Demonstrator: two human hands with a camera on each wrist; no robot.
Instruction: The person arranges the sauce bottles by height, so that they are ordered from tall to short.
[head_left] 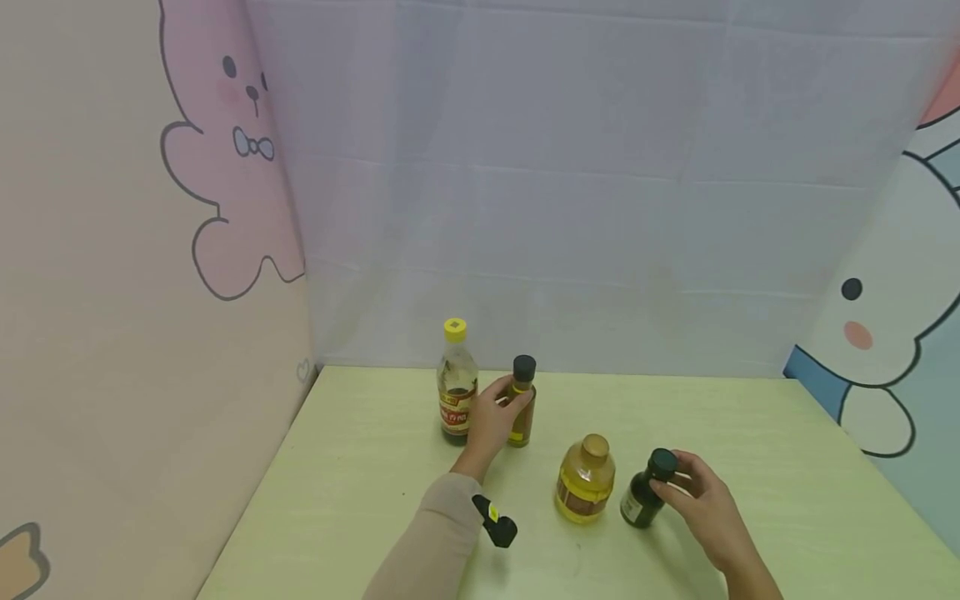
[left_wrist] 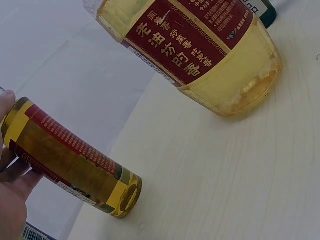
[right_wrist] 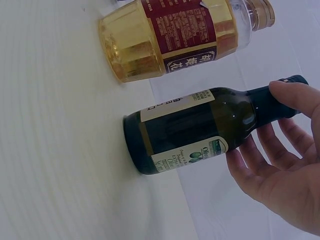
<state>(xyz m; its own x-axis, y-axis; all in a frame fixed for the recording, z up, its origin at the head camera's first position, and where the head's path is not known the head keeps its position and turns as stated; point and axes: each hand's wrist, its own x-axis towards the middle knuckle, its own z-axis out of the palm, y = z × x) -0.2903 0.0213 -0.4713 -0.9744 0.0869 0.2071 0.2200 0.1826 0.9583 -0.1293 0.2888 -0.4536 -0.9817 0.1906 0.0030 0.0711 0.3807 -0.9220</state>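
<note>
The dark green bottle (head_left: pixel 640 502) points cap-up, its long axis leaning slightly right in the head view; its pale label shows olives. Farther back, the slim amber bottle (head_left: pixel 522 426) points black cap up, nearly vertical, label edged red. The right hand (head_left: pixel 708 510) has fingers clamped at the green neck; the left hand (head_left: pixel 491 421) grips the amber one. Between them, a golden oil bottle (head_left: pixel 585 485) stands on the bench (head_left: pixel 352 492).

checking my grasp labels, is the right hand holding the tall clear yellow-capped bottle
No, the right hand holds a dark green, cylindrical glass bottle near its top.
</note>
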